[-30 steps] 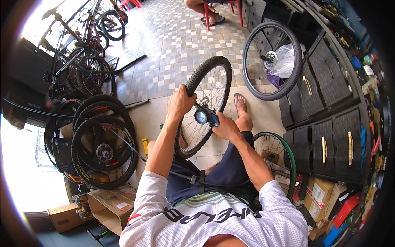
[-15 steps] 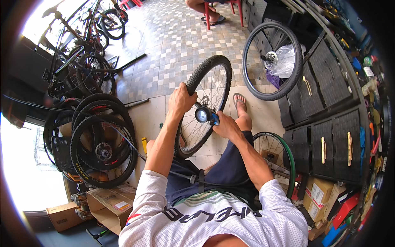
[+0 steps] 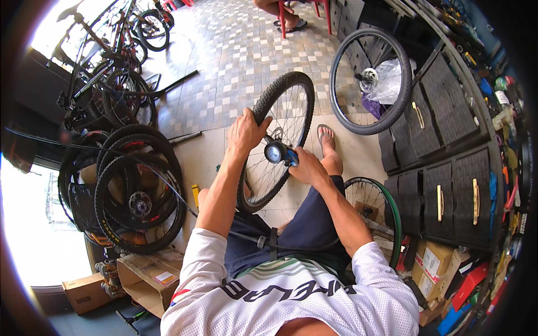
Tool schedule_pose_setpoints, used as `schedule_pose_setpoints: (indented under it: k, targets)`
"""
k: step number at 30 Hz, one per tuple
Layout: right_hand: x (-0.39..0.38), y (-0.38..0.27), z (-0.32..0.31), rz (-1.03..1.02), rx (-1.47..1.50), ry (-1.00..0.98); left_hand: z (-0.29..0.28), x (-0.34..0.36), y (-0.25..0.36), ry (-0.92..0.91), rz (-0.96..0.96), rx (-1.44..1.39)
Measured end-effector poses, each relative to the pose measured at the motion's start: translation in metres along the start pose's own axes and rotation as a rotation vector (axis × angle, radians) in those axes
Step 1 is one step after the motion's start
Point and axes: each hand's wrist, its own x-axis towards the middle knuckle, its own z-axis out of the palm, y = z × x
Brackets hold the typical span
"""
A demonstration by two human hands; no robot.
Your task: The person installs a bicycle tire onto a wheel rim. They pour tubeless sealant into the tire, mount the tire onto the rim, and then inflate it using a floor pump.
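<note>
A bicycle wheel (image 3: pixel 307 106) with a black knobby tyre stands upright and slightly leaning between my legs. My left hand (image 3: pixel 244 133) is wrapped round the tyre at its left side, with the thumb toward the spokes. In my right hand (image 3: pixel 307 167) is a tyre inflator (image 3: pixel 274 153) with a round dial gauge and a blue handle. The gauge faces up, in front of the spokes near the hub. My right fingers are closed on its handle. Where the inflator's nozzle end meets the wheel cannot be made out. A black hose (image 3: pixel 302 250) crosses my lap.
Another wheel (image 3: pixel 404 92) leans on black drawers (image 3: pixel 457 185) at the right. A green-rimmed wheel (image 3: pixel 396 218) is beside my right leg. Several tyred wheels (image 3: pixel 103 210) are stacked at the left, near cardboard boxes (image 3: pixel 143 280). Bicycles (image 3: pixel 115 61) stand far left; a seated person's foot (image 3: pixel 291 22) shows beyond.
My left thumb has shifted a little on the tyre. The wheel, the inflator and my right hand stay nearly in place; the view has moved slightly.
</note>
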Motion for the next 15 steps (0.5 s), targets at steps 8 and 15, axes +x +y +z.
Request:
schedule_pose_setpoints:
  k: [8,15]
  targets:
    - [-0.002,-0.001,0.003,-0.012,-0.011,0.014,0.01,-0.001,-0.01,0.138,0.103,0.139]
    - [0.0,-0.001,0.005,-0.019,-0.009,0.038,0.004,0.005,-0.013,0.029,0.055,0.106]
